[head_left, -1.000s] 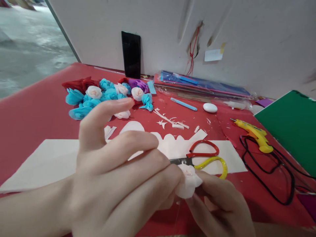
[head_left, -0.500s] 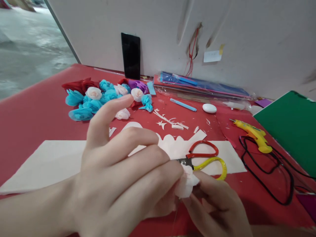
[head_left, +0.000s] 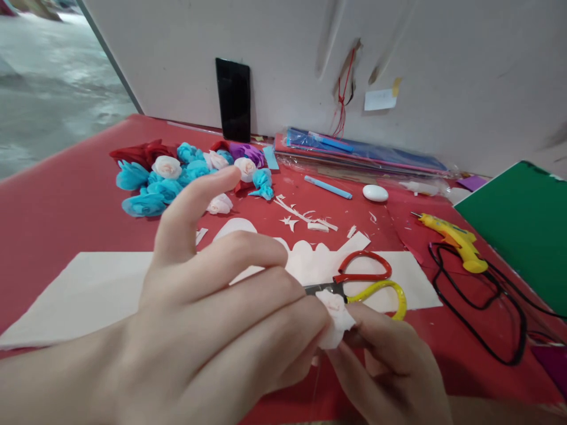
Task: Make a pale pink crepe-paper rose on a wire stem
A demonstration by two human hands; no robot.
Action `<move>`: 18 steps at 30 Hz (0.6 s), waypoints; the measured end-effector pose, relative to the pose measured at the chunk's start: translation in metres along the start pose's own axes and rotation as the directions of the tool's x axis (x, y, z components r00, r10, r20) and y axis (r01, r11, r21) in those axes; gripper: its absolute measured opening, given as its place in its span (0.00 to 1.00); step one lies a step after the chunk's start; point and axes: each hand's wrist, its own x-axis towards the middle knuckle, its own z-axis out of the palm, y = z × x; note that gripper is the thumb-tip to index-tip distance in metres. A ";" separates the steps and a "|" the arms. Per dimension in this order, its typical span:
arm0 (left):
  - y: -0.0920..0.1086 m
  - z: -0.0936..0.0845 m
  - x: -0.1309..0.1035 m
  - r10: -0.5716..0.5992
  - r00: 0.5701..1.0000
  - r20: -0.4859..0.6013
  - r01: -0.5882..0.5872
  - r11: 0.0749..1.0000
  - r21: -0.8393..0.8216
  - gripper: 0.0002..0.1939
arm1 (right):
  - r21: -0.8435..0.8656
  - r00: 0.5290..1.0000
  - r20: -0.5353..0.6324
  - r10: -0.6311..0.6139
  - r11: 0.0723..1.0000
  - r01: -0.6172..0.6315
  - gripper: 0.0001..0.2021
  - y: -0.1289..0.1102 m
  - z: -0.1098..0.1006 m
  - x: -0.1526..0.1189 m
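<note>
Over red tabletop [head_left: 53, 195], the right hand [head_left: 394, 360] pinched a paper rose [head_left: 334, 321]; the left hand [head_left: 217, 319] curled, grip hidden. Petal-shaping seemingly needed steadiness next.

No text or number can be read anywhere.

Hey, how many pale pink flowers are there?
5: a pink flower held between left hand and right hand; a left one, a middle one and a right one among the coloured flowers; a nearer one in front. More may be hidden.
</note>
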 end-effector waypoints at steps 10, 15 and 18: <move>0.004 0.001 -0.005 -0.005 0.999 -0.040 0.006 1.000 0.023 0.15 | 0.165 0.995 0.027 0.093 0.982 -0.096 0.13 -0.002 0.004 -0.001; -0.001 0.003 -0.004 0.009 1.000 -0.021 -0.007 0.996 0.088 0.12 | 0.104 0.989 -0.064 0.133 0.987 -0.125 0.11 0.000 0.007 -0.007; 0.001 0.002 -0.004 0.006 1.000 -0.014 -0.004 0.996 0.095 0.10 | 0.114 0.996 -0.057 0.068 0.992 -0.062 0.14 0.001 0.005 -0.006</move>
